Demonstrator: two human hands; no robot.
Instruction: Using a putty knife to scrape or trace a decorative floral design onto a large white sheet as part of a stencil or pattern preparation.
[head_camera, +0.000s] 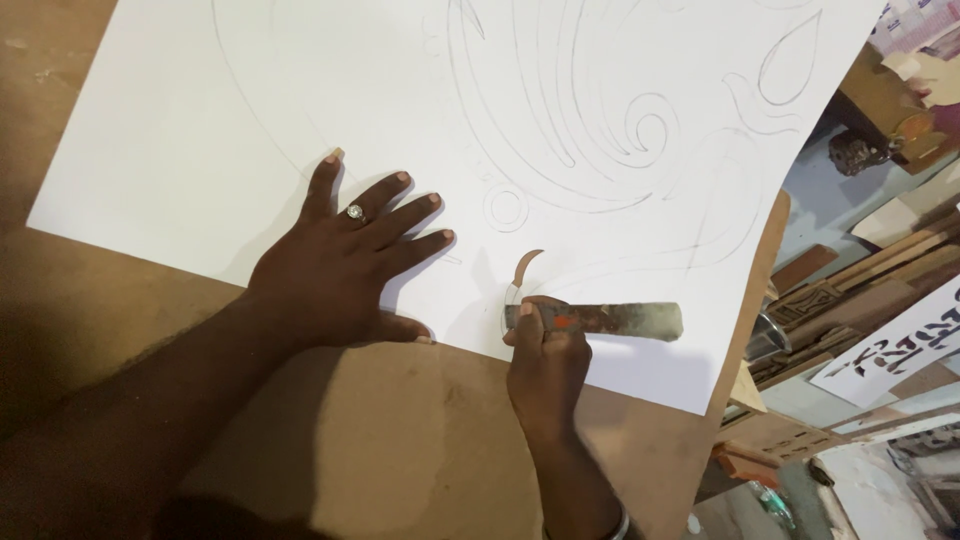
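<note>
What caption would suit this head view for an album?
Left hand flat on a pencilled white sheet; right hand grips a worn blade tool.

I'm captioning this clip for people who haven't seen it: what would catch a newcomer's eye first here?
First, the large white sheet covered in faint pencilled swirls, spread over a brown board. Next the left hand, ring on one finger, pressed flat on the sheet's lower middle. Just right of it, the right hand grips a worn flat blade at a small curved slit near the sheet's lower edge.
</note>
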